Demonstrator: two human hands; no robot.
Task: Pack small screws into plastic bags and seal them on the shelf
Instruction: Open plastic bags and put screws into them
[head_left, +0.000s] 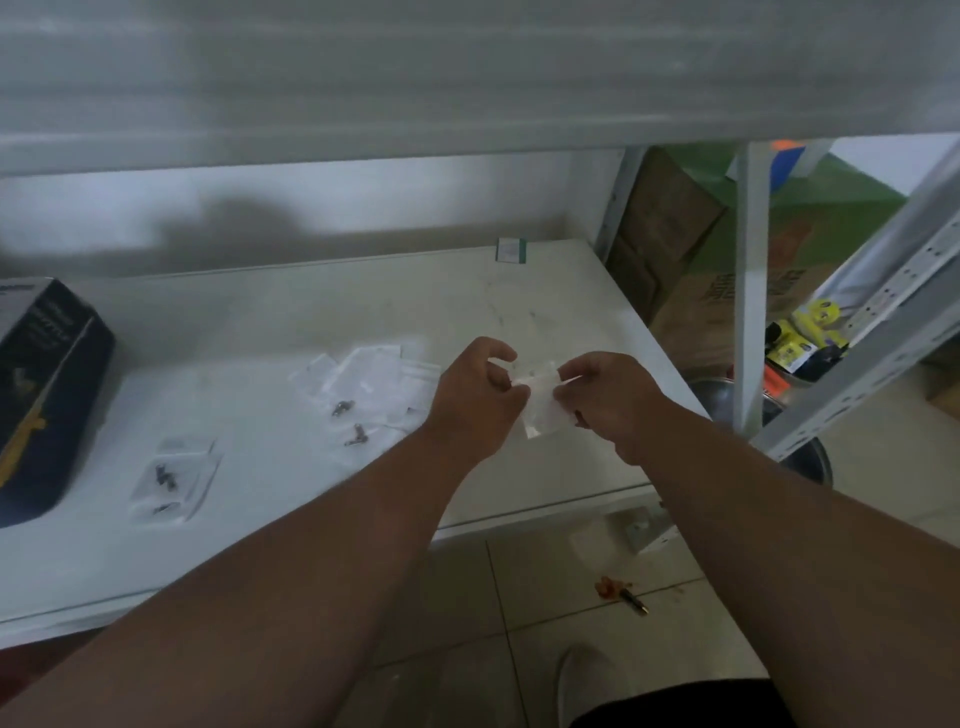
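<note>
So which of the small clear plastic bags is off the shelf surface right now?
The small clear plastic bag pinched between both hands; the other bags lie flat on the white shelf.

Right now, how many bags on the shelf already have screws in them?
3: one at the left beside the dark box, two in the middle pile. The overlapping bags may hide more.

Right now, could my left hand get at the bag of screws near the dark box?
Probably yes, once freed. The left hand is pinching a small bag with the right hand. The screw bag lies in the open on the shelf, nothing between.
</note>
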